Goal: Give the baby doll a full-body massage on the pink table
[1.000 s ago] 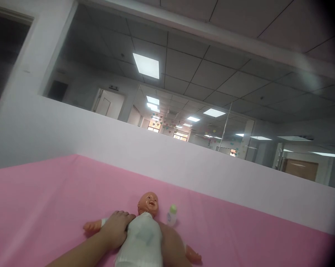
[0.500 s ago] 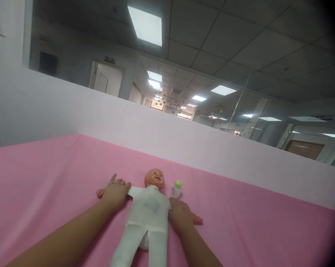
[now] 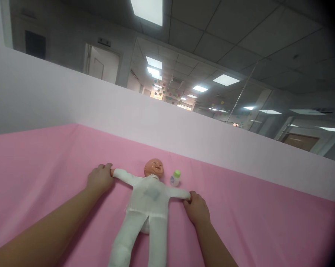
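Note:
A baby doll (image 3: 149, 194) with a white cloth body lies face up on a pink sheet (image 3: 72, 155), its arms stretched out sideways and its head toward the wall. My left hand (image 3: 100, 178) is closed around the doll's hand on the left side, which is mostly covered by my fingers. On the other side my right hand (image 3: 197, 208) grips the doll's other hand at the end of its white sleeve. A small baby bottle (image 3: 175, 178) with a green cap lies beside the doll's head, above the arm on the right.
A low white wall (image 3: 128, 115) runs along the far edge of the pink sheet. Above it is a glass window (image 3: 184, 85) showing another room with ceiling lights. The sheet spreads to both sides of the doll.
Both my hands have slid outward along the doll's arms, from near the shoulders to the doll's hands. The white sleeves now show along the arms. The camera view has tilted slightly downward.

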Available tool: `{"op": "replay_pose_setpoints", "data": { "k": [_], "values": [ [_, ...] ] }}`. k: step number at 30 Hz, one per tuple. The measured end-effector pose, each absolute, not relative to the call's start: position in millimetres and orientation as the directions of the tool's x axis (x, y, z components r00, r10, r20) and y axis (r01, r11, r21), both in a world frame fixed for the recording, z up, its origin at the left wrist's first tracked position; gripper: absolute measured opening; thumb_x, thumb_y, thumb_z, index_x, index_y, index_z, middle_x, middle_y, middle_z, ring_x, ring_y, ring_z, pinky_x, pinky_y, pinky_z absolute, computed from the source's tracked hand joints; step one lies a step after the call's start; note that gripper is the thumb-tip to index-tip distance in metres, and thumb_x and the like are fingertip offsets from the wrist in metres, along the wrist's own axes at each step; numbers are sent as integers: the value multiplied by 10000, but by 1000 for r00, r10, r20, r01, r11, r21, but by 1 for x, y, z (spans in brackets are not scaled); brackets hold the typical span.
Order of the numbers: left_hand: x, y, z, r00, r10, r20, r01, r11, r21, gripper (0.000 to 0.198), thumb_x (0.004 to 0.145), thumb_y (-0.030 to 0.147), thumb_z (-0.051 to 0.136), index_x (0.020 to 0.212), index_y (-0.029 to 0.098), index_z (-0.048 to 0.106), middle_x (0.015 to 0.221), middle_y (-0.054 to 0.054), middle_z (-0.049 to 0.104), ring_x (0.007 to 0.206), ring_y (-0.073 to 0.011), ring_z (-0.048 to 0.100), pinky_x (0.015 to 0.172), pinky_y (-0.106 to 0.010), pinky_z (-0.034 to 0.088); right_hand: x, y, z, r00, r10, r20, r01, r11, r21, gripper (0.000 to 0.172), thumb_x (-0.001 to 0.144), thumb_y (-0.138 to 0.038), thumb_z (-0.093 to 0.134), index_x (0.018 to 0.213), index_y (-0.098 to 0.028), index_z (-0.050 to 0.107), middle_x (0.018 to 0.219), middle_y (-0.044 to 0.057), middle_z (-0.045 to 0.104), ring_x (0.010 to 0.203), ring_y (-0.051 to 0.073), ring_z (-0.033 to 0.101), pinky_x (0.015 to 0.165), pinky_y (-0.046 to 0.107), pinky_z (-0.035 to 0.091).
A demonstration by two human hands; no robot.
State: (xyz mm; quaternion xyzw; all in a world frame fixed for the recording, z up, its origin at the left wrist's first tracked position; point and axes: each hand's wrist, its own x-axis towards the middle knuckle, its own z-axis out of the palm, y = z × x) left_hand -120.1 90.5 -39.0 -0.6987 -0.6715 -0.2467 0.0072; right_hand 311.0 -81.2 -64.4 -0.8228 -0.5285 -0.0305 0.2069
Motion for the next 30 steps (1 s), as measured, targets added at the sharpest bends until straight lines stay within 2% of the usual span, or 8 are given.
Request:
{"op": "replay_pose_setpoints", "data": {
  "k": [5, 10, 14, 16, 19, 21, 23, 30],
  "values": [
    [-130, 97, -35, 4, 965, 261, 879, -128, 460, 628, 786, 306, 538, 1407, 213, 534, 1253, -165, 673, 1087, -388, 639, 791, -438, 498, 320, -73, -68, 520, 805, 284, 831, -401, -385, 600, 840, -296, 531, 1426, -164, 517, 1437, 172, 528, 1285, 365, 532, 1048, 460, 427],
    [-134, 101, -37, -14, 966, 257, 804, -142, 577, 716, 724, 251, 568, 1438, 238, 513, 1268, -134, 698, 1090, -360, 671, 773, -393, 514, 333, -73, -65, 535, 808, 247, 797, -387, -463, 553, 857, -281, 485, 1394, -158, 544, 1325, 182, 626, 1215, 345, 608, 967, 446, 487],
    [-137, 106, -39, -64, 968, 242, 719, -123, 684, 705, 727, 225, 566, 1430, 239, 514, 1250, -120, 708, 1074, -328, 689, 760, -354, 520, 340, -74, -66, 592, 768, 244, 668, -299, -681, 580, 805, -255, 502, 1381, -214, 545, 1210, 117, 704, 1077, 276, 680, 872, 372, 528],
    [-136, 107, -39, -98, 971, 220, 650, -105, 752, 671, 732, 237, 576, 1402, 220, 536, 1236, -120, 710, 1038, -310, 699, 745, -340, 525, 342, -74, -69, 623, 755, 206, 500, -181, -847, 619, 768, -265, 545, 1385, -225, 523, 1125, 84, 728, 884, 231, 703, 748, 331, 545],
    [-132, 106, -36, -131, 982, 134, 481, -56, 875, 568, 714, 239, 599, 1279, 186, 629, 1088, -115, 747, 888, -266, 718, 684, -312, 531, 345, -75, -72, 606, 791, 84, 127, 9, -992, 694, 727, -291, 633, 1402, -218, 487, 832, 15, 711, 563, 153, 582, 511, 257, 452],
    [-127, 103, -32, -119, 990, 70, 336, -26, 941, 493, 700, 250, 619, 1183, 169, 678, 929, -98, 753, 757, -233, 707, 631, -298, 529, 346, -76, -71, 558, 830, -7, -107, 63, -992, 686, 710, -308, 691, 1366, -203, 520, 734, -7, 667, 520, 127, 524, 462, 219, 388],
    [-123, 100, -29, -87, 996, 33, 205, -14, 979, 430, 695, 285, 641, 1102, 159, 702, 816, -77, 731, 656, -209, 675, 569, -287, 515, 346, -77, -68, 510, 857, -66, -236, 66, -969, 612, 703, -320, 735, 1281, -181, 586, 762, 10, 674, 543, 111, 522, 462, 200, 385],
    [-120, 101, -29, -67, 998, 8, 155, 2, 988, 313, 665, 297, 688, 953, 179, 722, 669, -22, 661, 579, -156, 590, 477, -233, 409, 346, -78, -59, 433, 894, -112, -213, -19, -977, 457, 718, -326, 805, 1127, -158, 687, 679, -5, 606, 506, 84, 448, 399, 177, 319]
  ]
}}
